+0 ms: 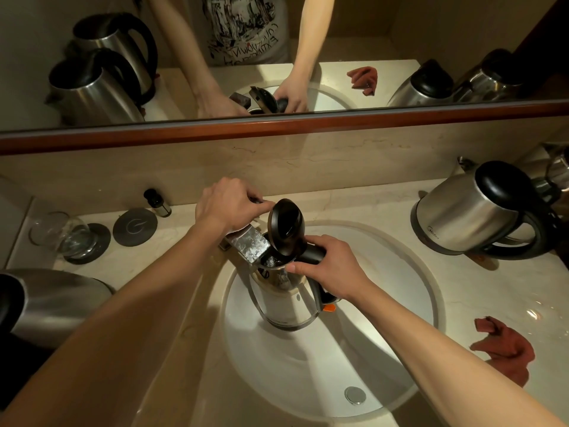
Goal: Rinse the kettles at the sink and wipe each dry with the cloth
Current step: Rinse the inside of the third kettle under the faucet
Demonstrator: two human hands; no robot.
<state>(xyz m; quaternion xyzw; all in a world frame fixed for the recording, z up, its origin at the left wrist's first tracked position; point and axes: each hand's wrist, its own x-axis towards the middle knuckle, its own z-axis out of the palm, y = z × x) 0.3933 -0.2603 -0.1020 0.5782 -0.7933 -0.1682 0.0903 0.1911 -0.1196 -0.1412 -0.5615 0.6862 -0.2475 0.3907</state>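
Head view, near first: my right hand (331, 266) grips the black handle of the lid-open steel kettle (284, 300) in the white sink (400, 349), under the chrome tap (249, 246). At eleven o'clock my left hand (229, 203) curls on the tap lever. Filling step; next, swirl and empty. Rust-red cloth (505, 349) waits at three; another steel kettle (474, 214) stands at two, well apart.

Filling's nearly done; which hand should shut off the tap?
Left, probably. The left hand already grips the faucet handle, while the right hand holds the kettle under the spout.
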